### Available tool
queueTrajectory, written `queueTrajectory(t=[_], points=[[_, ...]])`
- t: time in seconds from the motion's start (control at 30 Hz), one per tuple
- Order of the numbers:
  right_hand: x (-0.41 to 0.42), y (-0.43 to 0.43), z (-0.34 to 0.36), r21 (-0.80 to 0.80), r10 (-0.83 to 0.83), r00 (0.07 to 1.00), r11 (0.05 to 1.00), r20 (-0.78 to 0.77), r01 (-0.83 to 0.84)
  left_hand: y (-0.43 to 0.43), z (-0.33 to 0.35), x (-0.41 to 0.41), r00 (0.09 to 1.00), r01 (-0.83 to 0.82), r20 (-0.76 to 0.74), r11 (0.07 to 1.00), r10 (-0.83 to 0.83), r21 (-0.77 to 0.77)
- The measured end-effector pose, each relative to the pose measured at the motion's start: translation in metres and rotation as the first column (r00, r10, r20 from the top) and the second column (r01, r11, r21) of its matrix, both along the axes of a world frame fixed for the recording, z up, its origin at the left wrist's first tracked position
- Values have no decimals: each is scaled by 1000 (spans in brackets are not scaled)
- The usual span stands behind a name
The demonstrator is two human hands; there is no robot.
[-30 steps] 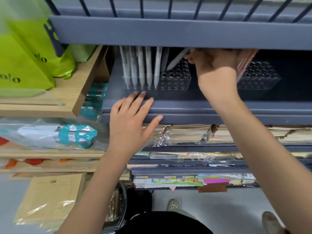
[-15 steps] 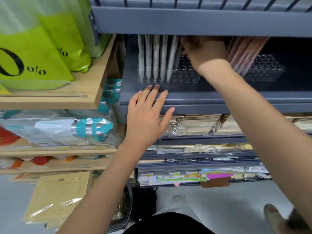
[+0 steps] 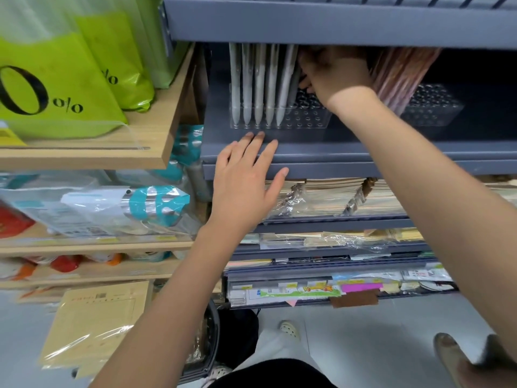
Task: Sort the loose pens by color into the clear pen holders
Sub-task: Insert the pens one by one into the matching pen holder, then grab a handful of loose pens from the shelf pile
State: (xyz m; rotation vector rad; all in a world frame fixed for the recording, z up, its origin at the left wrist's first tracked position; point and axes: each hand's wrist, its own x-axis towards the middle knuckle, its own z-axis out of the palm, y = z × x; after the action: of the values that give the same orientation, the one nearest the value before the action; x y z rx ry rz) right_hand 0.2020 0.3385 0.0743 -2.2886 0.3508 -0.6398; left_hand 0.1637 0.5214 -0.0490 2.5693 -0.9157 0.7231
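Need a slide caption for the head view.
Right hand at white pens in clear holder; left hand flat on shelf.

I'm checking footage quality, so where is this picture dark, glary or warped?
Head view: the right hand sits in deep shadow under the upper shelf, its grip unreadable; glare streaks the plastic-wrapped packets; the wooden shelf leans from wide-angle distortion; the white pens read clearly.
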Motion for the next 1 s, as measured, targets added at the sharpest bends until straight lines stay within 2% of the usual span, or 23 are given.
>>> queueTrajectory(t=[0.23, 0.37, 0.4, 0.47, 0.57, 0.63, 0.7, 0.8, 0.87, 0.93, 1.0], points=[[2, 0, 0, -5, -22, 1000, 1000, 1, 22, 2, 5, -3, 998, 13, -69, 1000, -12, 16], [-18, -10, 2, 93, -2, 1000, 996, 19, 0, 9, 20, -12, 972, 66, -224, 998, -66, -6], [-30, -13, 2, 114, 15, 999, 993, 44, -20, 11, 26, -15, 954, 90, -282, 995, -100, -47], [-58, -19, 2, 135, 60, 995, 988, 74, -70, 13, 42, -25, 883, 112, -414, 956, -220, -269], [-114, -34, -6, 106, 113, 991, 987, 78, -121, 21, 60, -57, 756, 29, -508, 796, -413, -604], [-159, -47, -19, 153, 135, 987, 977, 93, -148, 25, 56, -84, 701, -18, -508, 699, -501, -715], [-202, -62, -43, 254, 132, 988, 956, 75, -147, 24, 35, -112, 641, -100, -551, 653, -535, -751], [-263, -89, -103, 420, 59, 996, 907, -65, -26, 17, -24, -154, 492, -343, -709, 636, -506, -692], [-305, -106, -162, 543, -18, 975, 828, -220, 138, 11, -73, -182, 387, -520, -824, 640, -414, -566], [-353, -119, -225, 618, -82, 908, 707, -410, 343, 5, -122, -212, 245, -614, -917, 682, -315, -398], [-403, -128, -276, 614, -74, 812, 615, -579, 494, -3, -163, -241, 93, -627, -970, 743, -225, -233]])
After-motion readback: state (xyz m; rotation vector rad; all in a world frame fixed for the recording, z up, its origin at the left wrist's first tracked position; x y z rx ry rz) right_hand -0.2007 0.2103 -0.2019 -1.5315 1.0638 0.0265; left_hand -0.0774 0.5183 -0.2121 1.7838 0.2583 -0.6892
